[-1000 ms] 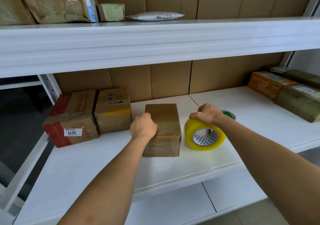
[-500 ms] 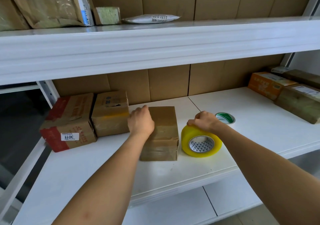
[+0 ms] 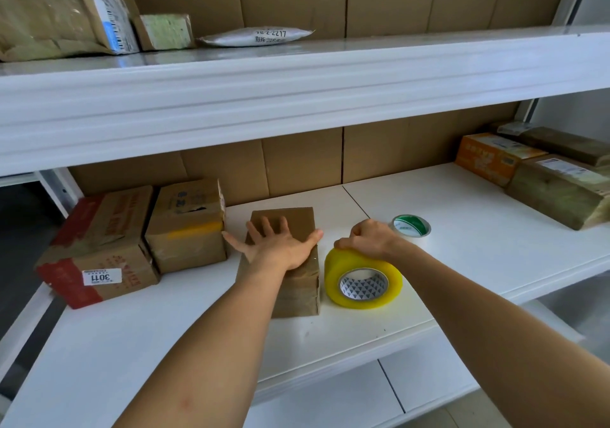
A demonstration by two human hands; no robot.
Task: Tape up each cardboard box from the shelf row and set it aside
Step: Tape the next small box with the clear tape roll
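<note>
In the head view, a small brown cardboard box [image 3: 297, 229] lay on the white shelf [image 3: 462, 229], near its front edge and roughly in the middle. The left hand [image 3: 279, 243] rested flat on top of the box, fingers spread and straight, the thumb reaching the box's right edge and the little finger stretching out past its left side. Just to the right of the box stood a big yellow tape roll [image 3: 363, 279] on its edge, its core facing the camera. The right hand [image 3: 369, 238] was curled over the top of that roll, gripping it. Behind the right hand a smaller green and white tape roll [image 3: 412, 226] lay flat on the shelf. To the left of the box sat two more cardboard boxes side by side: a plain one [image 3: 188, 226] near the left hand's little finger, and a red-taped box [image 3: 99, 246] bearing a white "3011" label. At the far right of the shelf were an orange box [image 3: 491, 157] and taped parcels [image 3: 558, 193].
</note>
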